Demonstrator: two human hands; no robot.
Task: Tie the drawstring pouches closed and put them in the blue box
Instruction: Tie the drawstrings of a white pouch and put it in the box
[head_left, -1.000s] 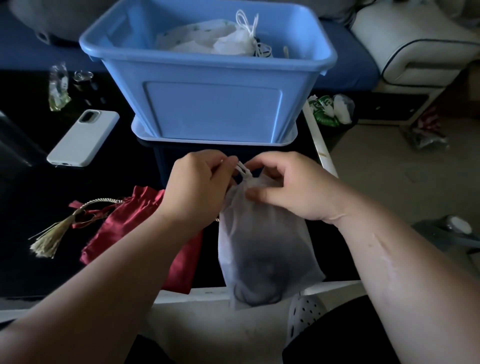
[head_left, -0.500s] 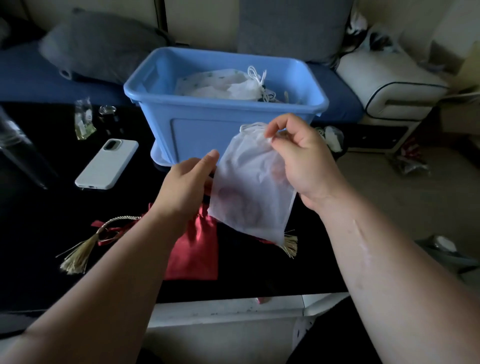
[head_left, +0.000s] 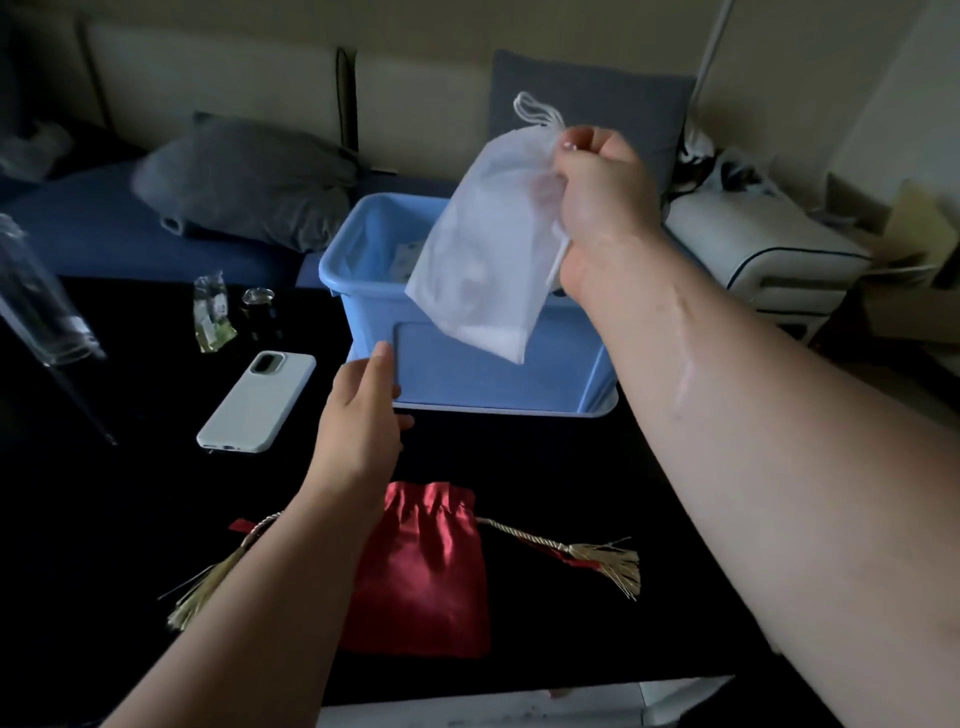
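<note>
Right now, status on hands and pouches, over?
Right hand grips white pouch by its neck, high near blue box. Left hand open, empty. Red pouch on table, unboxed. Nothing in the way.

Right hand (head_left: 597, 202) raised, fingers pinching; left hand (head_left: 363, 421) lower, fingers straight.

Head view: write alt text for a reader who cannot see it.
A person's right hand holds a white drawstring pouch over a blue box on a dark table. The left hand hovers open near the box's front; a red tasselled pouch lies nearer.
</note>
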